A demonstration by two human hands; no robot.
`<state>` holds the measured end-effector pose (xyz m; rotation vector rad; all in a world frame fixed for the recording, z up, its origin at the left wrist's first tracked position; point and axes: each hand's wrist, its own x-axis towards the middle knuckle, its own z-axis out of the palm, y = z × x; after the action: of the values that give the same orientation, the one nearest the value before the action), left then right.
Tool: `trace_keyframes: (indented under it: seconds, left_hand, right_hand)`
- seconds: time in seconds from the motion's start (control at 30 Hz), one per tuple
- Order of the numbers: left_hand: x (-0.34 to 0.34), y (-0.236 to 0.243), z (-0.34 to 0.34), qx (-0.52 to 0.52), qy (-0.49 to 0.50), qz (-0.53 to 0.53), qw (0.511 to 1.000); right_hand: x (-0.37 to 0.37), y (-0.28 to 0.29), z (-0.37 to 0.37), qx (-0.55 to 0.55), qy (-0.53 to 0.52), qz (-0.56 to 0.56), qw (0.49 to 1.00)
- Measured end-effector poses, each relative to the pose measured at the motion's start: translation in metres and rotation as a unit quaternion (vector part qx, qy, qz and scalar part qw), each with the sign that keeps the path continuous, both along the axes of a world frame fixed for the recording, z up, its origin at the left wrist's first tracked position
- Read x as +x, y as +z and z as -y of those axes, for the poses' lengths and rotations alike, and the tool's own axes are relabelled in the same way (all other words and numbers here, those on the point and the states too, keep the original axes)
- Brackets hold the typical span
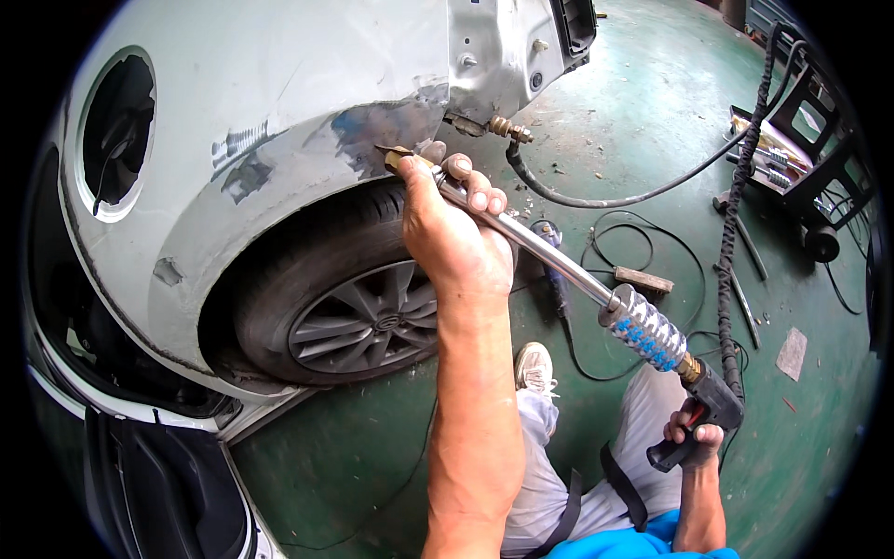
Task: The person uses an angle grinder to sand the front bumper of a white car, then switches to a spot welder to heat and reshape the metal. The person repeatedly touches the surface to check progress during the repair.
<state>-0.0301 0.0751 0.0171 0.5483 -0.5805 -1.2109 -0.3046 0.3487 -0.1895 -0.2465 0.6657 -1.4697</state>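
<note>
A slide-hammer dent puller [557, 261] with a long shiny shaft runs diagonally across the view. My left hand [458, 228] is closed around the shaft near its front end, its fingertips curled over the metal. That tip lies close to a sanded patch [386, 130] on the white car's rear fender [307, 70]; whether it touches the panel I cannot tell. Lower down the shaft sits a ribbed sliding weight [643, 326] with blue marks. My right hand [697, 436] is wrapped round the black pistol grip [719, 399], by its red trigger.
Below the fender stands the wheel [368, 312]. A brass clamp [510, 129] with a thick cable [615, 202] hangs at the car's edge. On the green floor lie a blue power tool [553, 270], a block [643, 279] and metal rods. A black cart [829, 112] stands far right.
</note>
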Motion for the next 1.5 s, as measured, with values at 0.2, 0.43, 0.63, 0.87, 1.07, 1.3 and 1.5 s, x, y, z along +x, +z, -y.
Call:
trace_keyframes:
  seconds: [0.2,0.43,0.63,0.87,1.07,1.3,1.5]
  left_hand:
    - [-0.002,-0.002,0.0,-0.01,-0.005,-0.003,1.0]
    - [-0.063,-0.061,-0.062,0.168,-0.088,0.184,0.965]
    - [-0.096,-0.074,-0.088,0.11,-0.129,0.092,0.981]
    - [-0.075,-0.062,-0.064,0.107,-0.14,0.042,0.984]
    - [-0.089,-0.078,-0.081,0.081,-0.146,0.123,0.978]
    - [0.009,0.005,-0.002,0.019,-0.005,-0.096,0.995]
    - [0.012,-0.015,0.02,-0.235,-0.344,-0.348,0.84]
  right_hand:
    - [-0.001,0.003,0.0,-0.008,-0.006,-0.003,1.0]
    - [0.001,0.014,0.008,0.01,-0.008,-0.018,1.0]
    - [-0.005,0.001,0.005,0.005,0.006,-0.01,1.0]
    - [-0.008,0.0,0.007,0.001,0.011,-0.009,1.0]
    - [-0.005,-0.002,0.007,0.007,0.0,-0.008,1.0]
    - [-0.005,0.001,0.009,0.008,0.019,-0.003,1.0]
    - [-0.017,0.007,-0.014,-0.061,0.02,-0.111,0.992]
